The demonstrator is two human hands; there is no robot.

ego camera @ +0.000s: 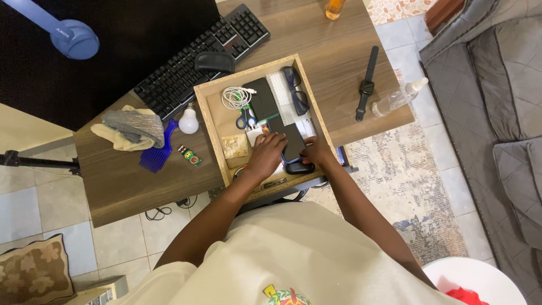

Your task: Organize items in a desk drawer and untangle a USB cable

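Wooden tabletop (350,51) carried an open wooden drawer box (210,121), black keyboard (197,62), black mouse (214,61), white bulb (188,121), blue comb (159,149), folded cloths (129,130), small colourful figure (190,155), black smartwatch (367,85), clear spray bottle (398,97), orange bottle (334,8).

A black keyboard (200,56) lies on the wooden bench (333,56) with a mouse (214,61) against it, a white bulb (188,121) and blue comb (159,148) to its left, and a black watch (367,83) beside a clear spray bottle (398,97) on the right
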